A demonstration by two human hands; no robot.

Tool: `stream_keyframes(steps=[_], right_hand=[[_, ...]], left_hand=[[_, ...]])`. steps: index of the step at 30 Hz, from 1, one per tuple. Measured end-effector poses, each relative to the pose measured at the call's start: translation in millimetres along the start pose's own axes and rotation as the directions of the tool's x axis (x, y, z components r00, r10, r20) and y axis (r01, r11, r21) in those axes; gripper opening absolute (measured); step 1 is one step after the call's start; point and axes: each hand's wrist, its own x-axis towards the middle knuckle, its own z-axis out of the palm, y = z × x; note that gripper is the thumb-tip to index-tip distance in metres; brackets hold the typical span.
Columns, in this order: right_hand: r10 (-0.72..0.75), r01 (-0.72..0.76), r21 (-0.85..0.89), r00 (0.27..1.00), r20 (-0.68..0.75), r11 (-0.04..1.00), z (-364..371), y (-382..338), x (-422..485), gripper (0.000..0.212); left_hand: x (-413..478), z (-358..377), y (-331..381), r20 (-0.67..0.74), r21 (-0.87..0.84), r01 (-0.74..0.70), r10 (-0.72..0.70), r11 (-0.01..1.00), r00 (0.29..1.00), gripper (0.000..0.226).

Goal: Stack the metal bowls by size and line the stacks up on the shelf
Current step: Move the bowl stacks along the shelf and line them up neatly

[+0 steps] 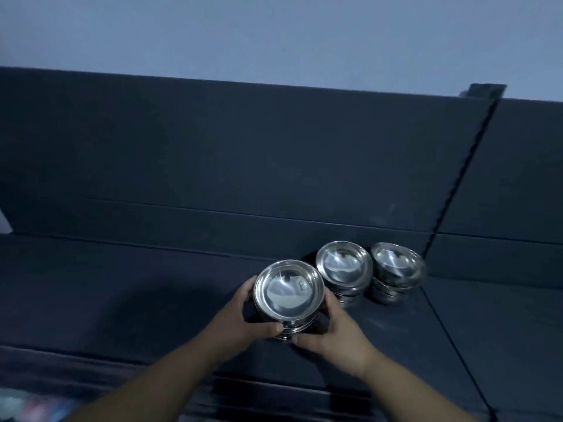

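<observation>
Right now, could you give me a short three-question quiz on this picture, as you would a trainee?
1. True or false: the left hand and the right hand both grip the near stack.
2. How many bowl stacks are in view? A) two B) three C) five
3. Fill in: the middle stack and the end stack stand to the near stack's ____.

Key: 1. True, the fingers of both hands curl round its sides. 2. B. 3. right.
</observation>
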Motion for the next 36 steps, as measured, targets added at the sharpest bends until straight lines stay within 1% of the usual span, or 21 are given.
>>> stream_keyframes(steps=[2, 5, 9, 12, 14, 16, 18, 20, 22, 24, 25, 27, 30, 32, 36], right_hand=[[0.018, -0.018, 0.007, 0.999, -0.047, 1.000, -27, 7, -38, 0.099], [0.047, -0.045, 0.017, 0.990, -0.130, 0.999, -74, 19, -102, 0.095], [0.090, -0.099, -0.022, 0.965, -0.244, 0.995, -143, 36, -196, 0.090], [0.132, -0.144, -0.007, 0.929, -0.347, 0.990, -193, 54, -261, 0.089], [0.172, -0.165, 0.054, 0.904, -0.391, 0.985, -220, 63, -303, 0.087], [0.220, -0.178, 0.136, 0.874, -0.434, 0.975, -243, 71, -340, 0.081], [0.288, -0.185, 0.246, 0.820, -0.494, 0.951, -263, 81, -371, 0.072], [0.348, -0.183, 0.332, 0.758, -0.552, 0.925, -278, 90, -395, 0.057], [0.396, -0.190, 0.378, 0.696, -0.599, 0.906, -292, 98, -414, 0.042], [0.430, -0.196, 0.405, 0.637, -0.640, 0.893, -306, 106, -427, 0.034], [0.440, -0.193, 0.415, 0.610, -0.659, 0.889, -314, 112, -431, 0.031], [0.464, -0.204, 0.430, 0.564, -0.683, 0.880, -334, 119, -433, 0.028], [0.471, -0.190, 0.439, 0.504, -0.724, 0.878, -371, 130, -426, 0.028], [0.472, -0.185, 0.439, 0.465, -0.749, 0.879, -399, 133, -415, 0.029], [0.458, -0.158, 0.435, 0.436, -0.775, 0.886, -454, 134, -384, 0.026]], left_hand=[[-13, 40, 7, 0.048, 0.001, 0.000, 0.000, 1.000, 0.999, 0.109], [-33, 108, 18, 0.117, -0.043, 0.000, 0.005, 0.999, 0.993, 0.106], [-58, 210, 34, 0.255, -0.031, -0.033, 0.040, 0.999, 0.966, 0.109], [-76, 283, 47, 0.378, -0.027, -0.062, 0.067, 0.998, 0.924, 0.098], [-85, 327, 53, 0.461, -0.010, -0.082, 0.077, 0.997, 0.884, 0.097], [-89, 369, 56, 0.532, -0.011, -0.085, 0.078, 0.996, 0.843, 0.099], [-89, 408, 58, 0.593, -0.004, -0.070, 0.059, 0.998, 0.803, 0.105], [-90, 444, 59, 0.648, 0.012, -0.081, 0.054, 0.997, 0.760, 0.109], [-89, 478, 61, 0.690, 0.005, -0.082, 0.056, 0.997, 0.722, 0.104], [-85, 508, 60, 0.729, -0.021, -0.060, 0.057, 0.998, 0.682, 0.093], [-81, 522, 59, 0.745, -0.021, -0.063, 0.057, 0.998, 0.665, 0.092], [-69, 547, 62, 0.771, -0.015, -0.085, 0.066, 0.996, 0.634, 0.098], [-39, 585, 72, 0.800, -0.034, -0.117, 0.097, 0.993, 0.593, 0.096], [-16, 610, 84, 0.811, -0.058, -0.100, 0.106, 0.993, 0.575, 0.099], [36, 648, 109, 0.822, -0.104, -0.075, 0.128, 0.992, 0.555, 0.091]])
